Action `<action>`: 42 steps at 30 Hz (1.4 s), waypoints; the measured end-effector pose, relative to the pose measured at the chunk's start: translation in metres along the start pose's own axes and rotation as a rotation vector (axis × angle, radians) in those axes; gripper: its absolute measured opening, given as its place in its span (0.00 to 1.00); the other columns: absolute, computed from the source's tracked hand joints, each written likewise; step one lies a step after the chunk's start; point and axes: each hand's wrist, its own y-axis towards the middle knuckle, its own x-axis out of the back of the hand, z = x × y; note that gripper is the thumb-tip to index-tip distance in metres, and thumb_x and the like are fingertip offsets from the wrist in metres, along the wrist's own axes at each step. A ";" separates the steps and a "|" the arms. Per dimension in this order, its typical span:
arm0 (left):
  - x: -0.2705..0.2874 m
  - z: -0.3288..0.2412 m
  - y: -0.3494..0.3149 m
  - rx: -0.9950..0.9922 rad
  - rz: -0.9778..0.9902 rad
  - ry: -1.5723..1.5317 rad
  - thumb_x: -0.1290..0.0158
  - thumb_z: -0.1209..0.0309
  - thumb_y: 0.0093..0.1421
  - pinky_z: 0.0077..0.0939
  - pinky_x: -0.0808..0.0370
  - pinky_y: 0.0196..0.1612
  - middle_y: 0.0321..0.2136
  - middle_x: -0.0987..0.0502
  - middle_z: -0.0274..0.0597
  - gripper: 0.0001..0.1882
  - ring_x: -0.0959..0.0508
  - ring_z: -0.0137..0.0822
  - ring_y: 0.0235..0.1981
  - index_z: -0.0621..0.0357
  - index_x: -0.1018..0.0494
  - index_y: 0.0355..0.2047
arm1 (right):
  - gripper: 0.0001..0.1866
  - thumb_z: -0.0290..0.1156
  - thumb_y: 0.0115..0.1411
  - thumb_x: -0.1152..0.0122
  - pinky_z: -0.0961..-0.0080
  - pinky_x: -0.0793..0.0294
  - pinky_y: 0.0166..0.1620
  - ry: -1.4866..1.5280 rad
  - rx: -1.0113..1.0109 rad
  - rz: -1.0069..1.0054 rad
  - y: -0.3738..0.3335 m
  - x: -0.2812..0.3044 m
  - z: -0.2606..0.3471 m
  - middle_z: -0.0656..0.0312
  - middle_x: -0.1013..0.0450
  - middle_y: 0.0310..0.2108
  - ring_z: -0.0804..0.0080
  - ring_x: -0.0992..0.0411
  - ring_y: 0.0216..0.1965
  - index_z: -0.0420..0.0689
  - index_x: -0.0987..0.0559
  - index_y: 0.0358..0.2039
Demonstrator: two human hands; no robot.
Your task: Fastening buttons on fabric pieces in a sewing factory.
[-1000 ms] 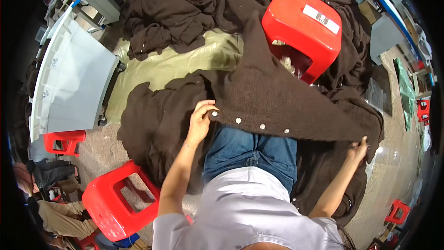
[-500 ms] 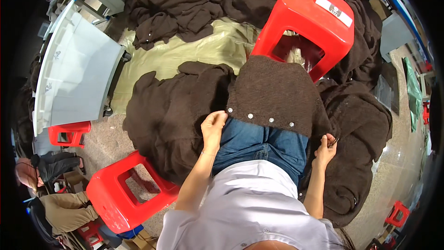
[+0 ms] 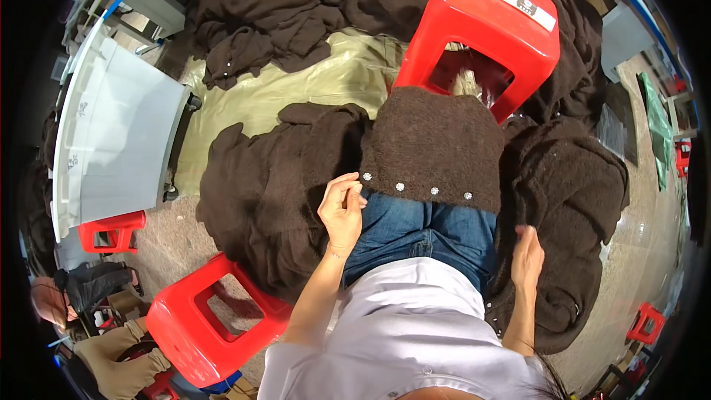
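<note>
A dark brown knit garment (image 3: 437, 141) lies across my lap, over blue jeans, with several sparkly round buttons (image 3: 400, 187) along its near edge. My left hand (image 3: 343, 215) is closed at the left end of that edge, its fingertips pinching the knit beside the first button. Off the garment's right side, my right hand (image 3: 527, 261) is closed in front of another brown knit pile (image 3: 574, 200). Its fingertips are slightly blurred, and whatever they hold cannot be made out.
A red plastic stool (image 3: 511, 22) stands just beyond my lap, and a second red stool (image 3: 185, 326) is at my left. Brown knitwear heaps (image 3: 281, 192) lie left and ahead, partly on yellowish sheeting (image 3: 296, 89). A white wheeled bin (image 3: 118, 126) stands far left.
My right hand has drawn back from the garment's right corner toward me; the dark object at its fingers no longer shows clearly. My left hand stays at the left end. The view has shifted slightly.
</note>
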 end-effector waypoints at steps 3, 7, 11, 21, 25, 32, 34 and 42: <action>-0.007 0.005 -0.001 0.183 0.039 -0.202 0.53 0.82 0.64 0.18 0.23 0.28 0.44 0.25 0.50 0.03 0.22 0.28 0.25 0.67 0.31 0.38 | 0.27 0.48 0.72 0.69 0.80 0.40 0.27 0.384 0.153 0.181 0.010 -0.029 0.057 0.68 0.36 0.18 0.80 0.40 0.21 0.40 0.25 0.38; -0.012 0.011 -0.001 0.306 0.005 -0.299 0.57 0.78 0.68 0.22 0.21 0.29 0.44 0.25 0.53 0.03 0.20 0.32 0.26 0.65 0.35 0.39 | 0.25 0.49 0.71 0.63 0.85 0.45 0.21 0.673 0.119 0.640 0.015 -0.096 0.104 0.72 0.37 0.19 0.87 0.45 0.18 0.42 0.22 0.38; -0.013 0.016 -0.003 0.360 -0.053 -0.413 0.57 0.76 0.68 0.23 0.20 0.32 0.41 0.24 0.49 0.04 0.20 0.31 0.30 0.65 0.34 0.37 | 0.20 0.45 0.70 0.57 0.87 0.53 0.16 0.932 -0.199 1.069 0.023 -0.132 0.145 0.70 0.37 0.17 0.88 0.49 0.13 0.42 0.25 0.38; -0.009 0.027 -0.008 0.331 -0.042 -0.301 0.50 0.76 0.65 0.18 0.23 0.35 0.38 0.24 0.43 0.14 0.22 0.27 0.30 0.67 0.30 0.50 | 0.20 0.47 0.70 0.56 0.88 0.52 0.16 0.957 -0.261 1.030 0.023 -0.151 0.147 0.68 0.36 0.16 0.88 0.49 0.13 0.43 0.26 0.35; -0.012 0.028 -0.010 0.389 -0.083 -0.321 0.44 0.81 0.60 0.16 0.25 0.31 0.36 0.23 0.40 0.12 0.23 0.25 0.27 0.68 0.25 0.45 | 0.20 0.47 0.70 0.56 0.87 0.52 0.16 0.958 -0.237 1.025 0.022 -0.153 0.146 0.67 0.35 0.16 0.88 0.48 0.13 0.43 0.26 0.35; -0.004 0.029 -0.011 0.205 -0.077 -0.034 0.42 0.84 0.56 0.13 0.27 0.28 0.32 0.25 0.36 0.08 0.26 0.22 0.24 0.65 0.22 0.37 | 0.19 0.46 0.70 0.55 0.87 0.52 0.16 0.961 -0.210 1.023 0.021 -0.154 0.145 0.67 0.35 0.16 0.88 0.48 0.13 0.42 0.26 0.35; -0.008 0.026 -0.006 0.012 -0.091 0.064 0.43 0.84 0.57 0.13 0.27 0.27 0.34 0.26 0.37 0.06 0.26 0.23 0.24 0.66 0.22 0.35 | 0.19 0.45 0.69 0.55 0.87 0.52 0.16 0.946 -0.209 1.015 0.021 -0.153 0.146 0.67 0.35 0.16 0.88 0.48 0.13 0.42 0.26 0.35; -0.016 0.005 -0.007 0.136 0.059 -0.199 0.55 0.84 0.64 0.19 0.23 0.34 0.45 0.25 0.51 0.04 0.22 0.25 0.33 0.65 0.31 0.37 | 0.20 0.45 0.67 0.49 0.84 0.50 0.15 0.908 -0.188 0.990 0.021 -0.154 0.150 0.69 0.35 0.14 0.86 0.44 0.13 0.41 0.23 0.29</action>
